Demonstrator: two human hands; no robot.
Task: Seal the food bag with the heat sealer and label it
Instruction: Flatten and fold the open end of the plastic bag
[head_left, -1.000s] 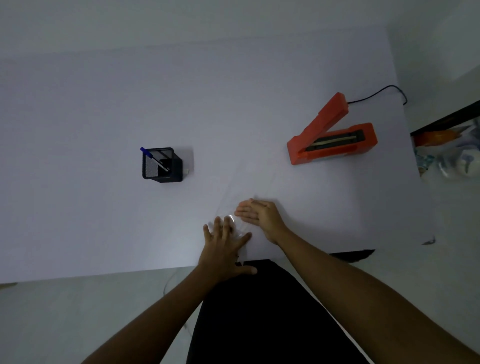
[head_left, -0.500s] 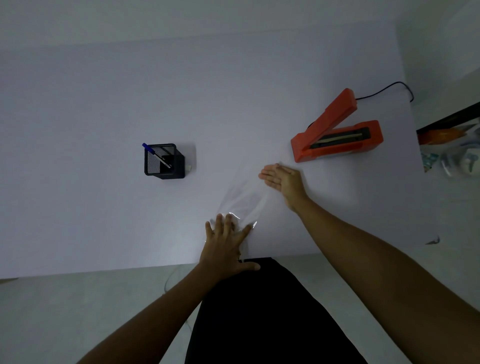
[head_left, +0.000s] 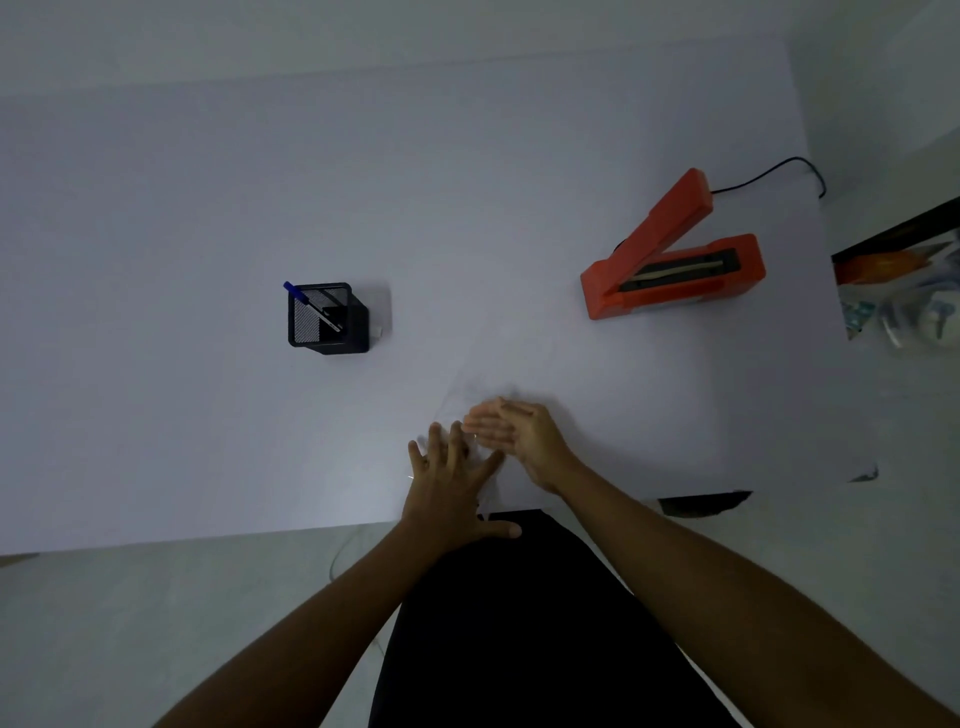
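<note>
Black cloth fills the bottom centre of the frame, with your two bare forearms rising from the lower corners to meet above it.

Left hand (head_left: 451, 483): lies flat, palm down, fingers spread wide, at the near edge of the white table (head_left: 208, 208), low centre of the frame. It grips nothing; it presses on the near end of the food bag (head_left: 475, 397).

Right hand (head_left: 522, 434): just right of and slightly above the left, fingers straight and held together, edge-on with the palm turned toward the left hand. Its fingertips nearly meet the left hand's fingertips. It is open and closes on nothing; whether it touches the bag you cannot tell.

Food bag: clear plastic, faint against the table, seen only as a pale outline and creases. It lies flat under and just beyond both of your hands, reaching up and to the right of them.

Pen holder (head_left: 327, 321): black mesh, square, centre left of the frame, well apart from the hands. A blue pen (head_left: 310, 306) leans inside it.

Heat sealer (head_left: 675, 260): orange, right of centre, upper arm raised so the sealing strip shows. A black cord (head_left: 774, 169) runs from its far end toward the upper right table edge.
</note>
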